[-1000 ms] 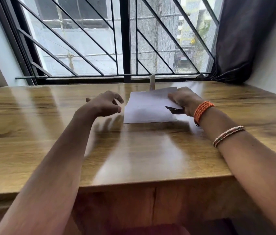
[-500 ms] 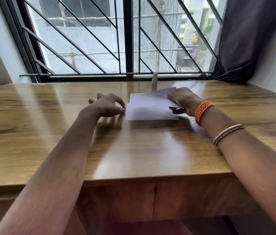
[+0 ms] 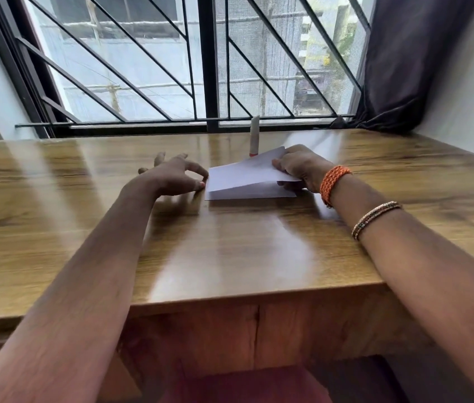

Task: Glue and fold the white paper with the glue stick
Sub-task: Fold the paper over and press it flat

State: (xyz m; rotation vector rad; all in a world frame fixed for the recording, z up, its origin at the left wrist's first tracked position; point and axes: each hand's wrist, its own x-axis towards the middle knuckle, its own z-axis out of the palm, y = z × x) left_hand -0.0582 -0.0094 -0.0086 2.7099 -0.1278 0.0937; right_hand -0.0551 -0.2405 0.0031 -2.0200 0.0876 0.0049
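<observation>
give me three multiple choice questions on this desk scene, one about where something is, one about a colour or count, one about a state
1. Where does the glue stick stand?
A. on the table beyond the white paper
B. in the left hand
C. on the floor

2. What colour is the braided band nearest the right hand?
A. blue
B. orange
C. green

3. What state is the white paper in?
A. lying fully flat
B. crumpled into a ball
C. upper layer raised at its right side

Answers:
1. A, it stands upright on the wooden table near the window, behind the paper.
2. B, the band at the wrist is orange; a thinner beaded one sits farther up the arm.
3. C, the right hand holds the upper layer's right edge up in its grip, while the left hand is at the paper's left edge.
</observation>
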